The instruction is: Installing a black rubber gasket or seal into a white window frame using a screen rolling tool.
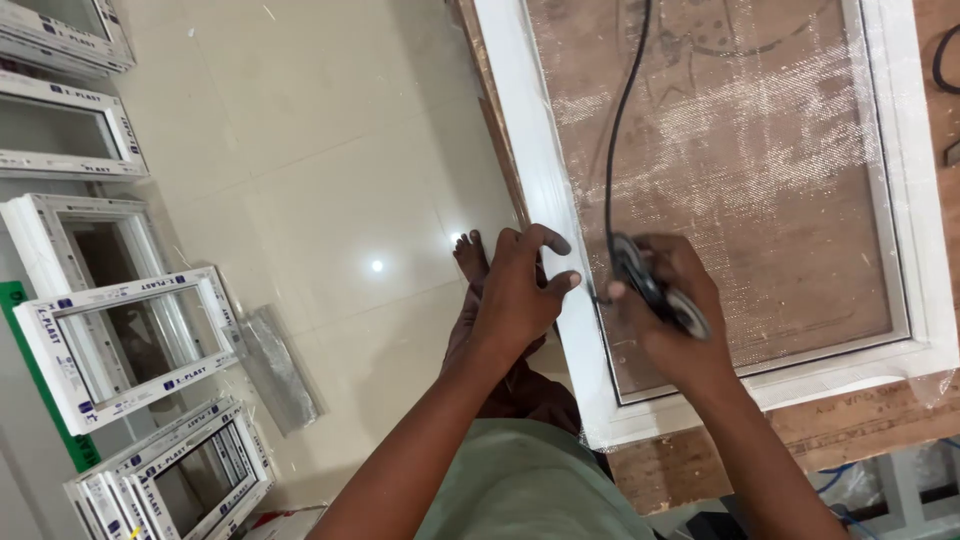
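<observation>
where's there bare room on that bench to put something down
Free: the mesh panel inside the white frame, right of the black cord, and the wooden bench strip below the frame. Crowded: the frame's lower left corner, where the left hand and right hand, holding a roller tool, work.

A pale, glossy tiled floor (300, 170) fills the left and middle of the view, its faint grout lines crossing at wide spacing. Near the floor's centre a small bright spot of reflected light (376, 265) shines on the tiles. Along the floor's left edge stand several white window frames (130, 340), some leaning together in a stack, with blue markings on their rails. Just right of those frames lies a short grey bar (277, 368), flat on the tiles. A green strip (40, 380) shows behind the frames at the far left.
</observation>
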